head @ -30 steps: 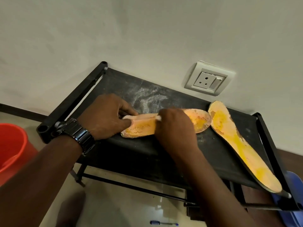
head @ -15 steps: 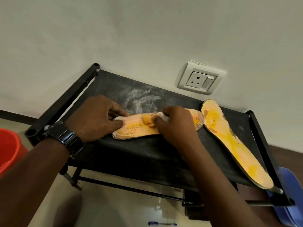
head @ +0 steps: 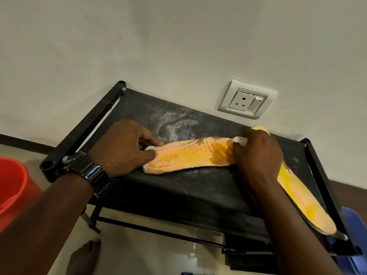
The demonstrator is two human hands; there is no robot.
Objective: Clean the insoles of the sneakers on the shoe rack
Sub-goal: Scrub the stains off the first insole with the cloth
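right hand (head: 258,153), middle right of the frame, has its fingers curled round a small white pad (head: 240,140) and presses it down on the toe end of an orange insole (head: 194,155), right beside a darker brown patch on it. left hand (head: 127,147), middle left, pinches the heel end of that insole between thumb and a bent finger, pinning it flat; a dark metal watch (head: 89,173) sits on that wrist. the insole lies lengthwise across the middle of the black fabric top of the shoe rack (head: 178,195), the word fashion stamped near its heel. a second insole (head: 303,203) lies on the same top, running from behind the right hand down to the lower right corner. white powder smears (head: 174,126) mark the fabric behind the hands. a wall socket (head: 246,100) is at upper right, a red bucket (head: 12,181) at the left edge.
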